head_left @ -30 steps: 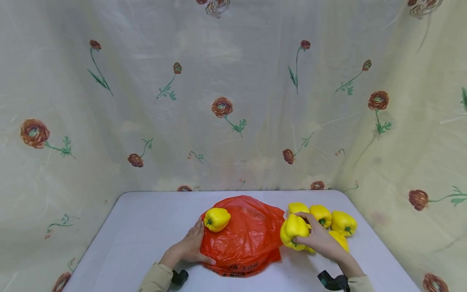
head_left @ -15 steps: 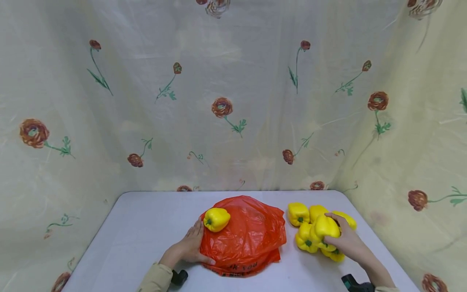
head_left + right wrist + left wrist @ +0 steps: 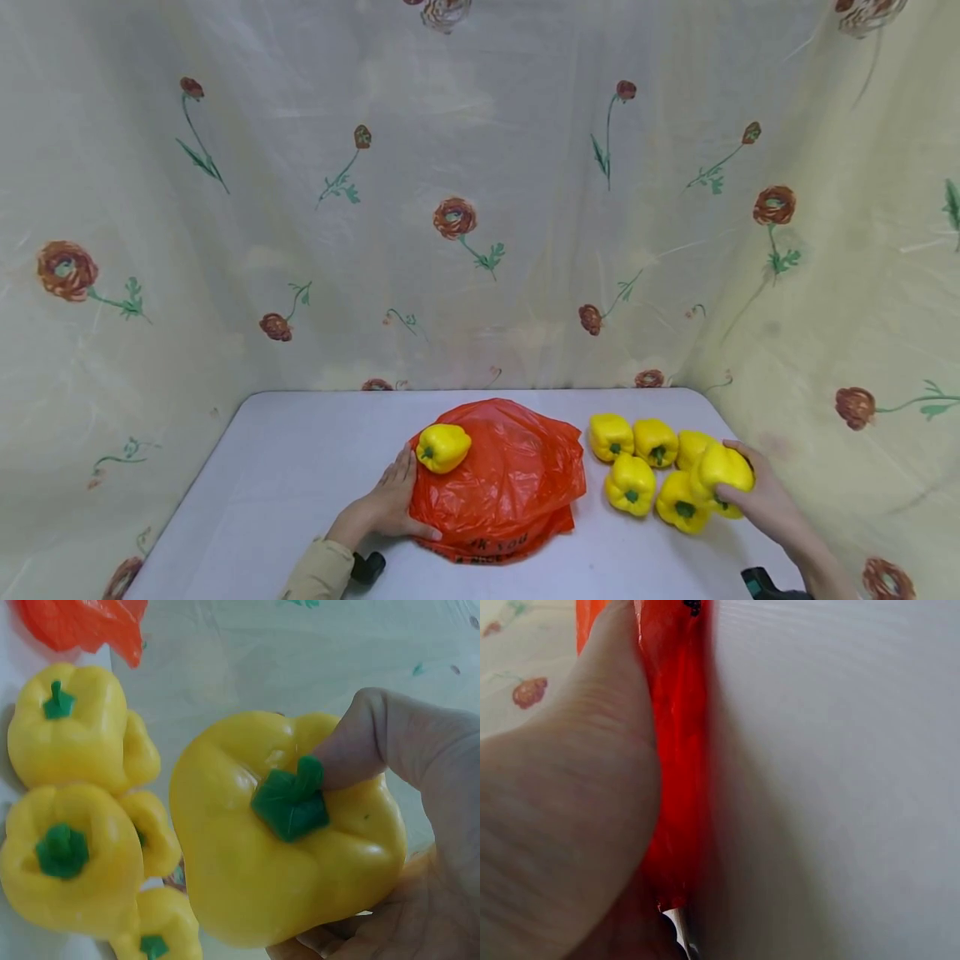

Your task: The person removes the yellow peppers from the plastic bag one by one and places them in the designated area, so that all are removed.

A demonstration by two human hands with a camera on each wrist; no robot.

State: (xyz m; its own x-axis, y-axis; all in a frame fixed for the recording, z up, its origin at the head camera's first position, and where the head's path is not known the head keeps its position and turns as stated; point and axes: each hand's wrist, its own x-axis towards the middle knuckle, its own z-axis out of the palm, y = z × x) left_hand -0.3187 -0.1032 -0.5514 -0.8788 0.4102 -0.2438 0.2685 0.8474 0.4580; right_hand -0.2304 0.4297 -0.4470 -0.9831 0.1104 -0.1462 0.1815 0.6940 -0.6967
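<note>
A red plastic bag lies puffed up in the middle of the white table, dark print along its near edge. Against its left side rests my left hand, fingers straight and thumb along the near edge. One yellow bell pepper sits on the bag's left part, beside those fingertips. At the far right my right hand grips another yellow bell pepper over the others. In the right wrist view the thumb presses next to its green stem; the remaining fingers curl beneath, partly hidden.
Several more yellow peppers stand close together on the table, right of the bag. Flowered sheeting hangs behind and along both sides. Dark devices show at both wrists.
My right hand has carried its pepper from beside the bag's right edge rightward over the group, uncovering peppers there. The left hand, the bag and the pepper on it stay put.
</note>
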